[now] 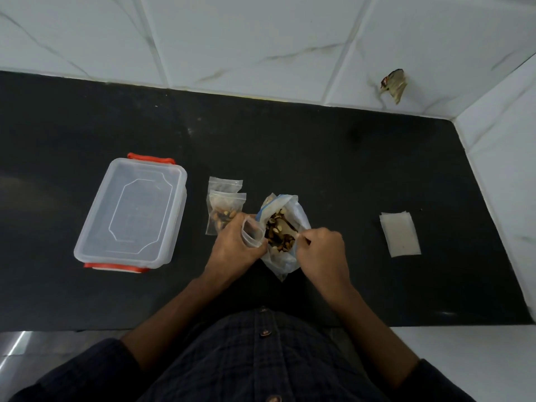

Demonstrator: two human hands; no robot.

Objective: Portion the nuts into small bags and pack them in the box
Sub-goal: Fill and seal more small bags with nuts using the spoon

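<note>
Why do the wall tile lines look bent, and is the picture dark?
Head view: the wide-angle lens bends the white marble wall tiles lines; light is dim, the black countertop shows faint sheen, and the clear plastic box with orange clips stays fairly sharp.

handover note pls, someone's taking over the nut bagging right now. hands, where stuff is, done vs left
Left hand: holds an empty small bag open beside the mouth of the big nut bag.
Right hand: fingers curled at the big bag's right edge; whether it pinches the rim or nuts, I cannot tell.
Done: two filled small bags lie overlapping on the black counter, between the box and the big bag.
Box: left of them, clear lid on, red clasps at both ends; nothing visible inside.
Spare empty bags: stacked at right.
Left: fill the held bag, seal it, portion the remaining nuts, open the box, pack.
</note>
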